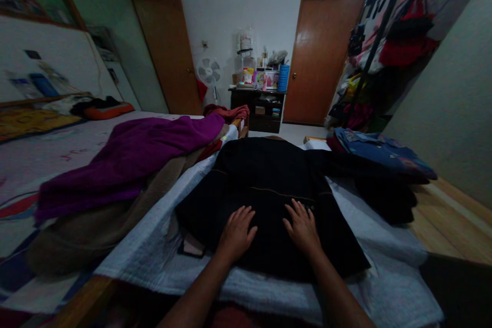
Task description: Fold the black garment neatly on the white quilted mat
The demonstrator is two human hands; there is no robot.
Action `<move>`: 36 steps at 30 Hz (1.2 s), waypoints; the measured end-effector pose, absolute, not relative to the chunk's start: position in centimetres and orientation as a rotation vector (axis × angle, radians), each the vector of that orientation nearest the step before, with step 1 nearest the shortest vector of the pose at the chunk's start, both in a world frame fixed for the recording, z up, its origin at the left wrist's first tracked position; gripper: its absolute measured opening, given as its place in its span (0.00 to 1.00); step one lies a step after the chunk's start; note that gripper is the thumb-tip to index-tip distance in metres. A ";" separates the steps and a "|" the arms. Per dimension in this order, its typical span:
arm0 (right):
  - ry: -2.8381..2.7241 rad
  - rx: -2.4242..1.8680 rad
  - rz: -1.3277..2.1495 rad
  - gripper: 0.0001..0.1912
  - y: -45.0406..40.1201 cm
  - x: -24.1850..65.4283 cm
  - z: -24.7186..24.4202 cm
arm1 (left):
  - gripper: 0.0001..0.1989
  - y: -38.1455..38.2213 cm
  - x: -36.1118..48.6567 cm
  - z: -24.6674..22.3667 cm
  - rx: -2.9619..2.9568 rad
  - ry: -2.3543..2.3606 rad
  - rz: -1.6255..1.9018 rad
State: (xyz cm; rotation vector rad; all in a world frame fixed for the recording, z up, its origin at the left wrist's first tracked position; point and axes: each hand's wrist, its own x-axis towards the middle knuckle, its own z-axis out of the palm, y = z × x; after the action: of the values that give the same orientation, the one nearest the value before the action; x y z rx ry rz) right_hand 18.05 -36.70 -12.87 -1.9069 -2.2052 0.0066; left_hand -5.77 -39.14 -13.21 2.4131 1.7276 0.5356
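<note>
A black long-sleeved garment lies spread over a pale blue-grey cloth. One of its sleeves reaches out to the right, towards a stack of folded clothes. My left hand rests flat on the lower left part of the garment, fingers spread. On the lower right part lies my right hand, also flat with its fingers apart, close to some small buttons. Neither hand grips anything. A thin brown seam line crosses the garment just beyond my fingertips.
Purple cloth and a brown blanket lie on the bed at the left. Folded denim tops a pile at the right. Farther back stand a fan, a dark cabinet and a closed wooden door.
</note>
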 end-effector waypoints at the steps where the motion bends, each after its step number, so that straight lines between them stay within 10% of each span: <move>1: -2.204 -1.904 0.004 0.25 -36.7 18.1 -12.9 | 0.22 -39.1 -5.8 -13.3 2.416 1.728 0.544; 18: -2.171 -1.837 0.058 0.24 -36.6 18.3 -13.2 | 0.28 -39.5 -5.6 -10.6 2.121 1.377 0.419; 36: -2.333 -1.592 0.608 0.24 -39.5 15.5 -11.2 | 0.06 -39.6 -5.1 -10.2 2.188 1.350 0.392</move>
State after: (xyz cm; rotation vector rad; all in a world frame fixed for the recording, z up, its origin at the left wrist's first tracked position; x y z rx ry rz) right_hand 15.52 -39.48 -11.16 -1.5924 -2.3331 0.6083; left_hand -5.10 -39.57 -10.20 2.1878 1.3498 0.3918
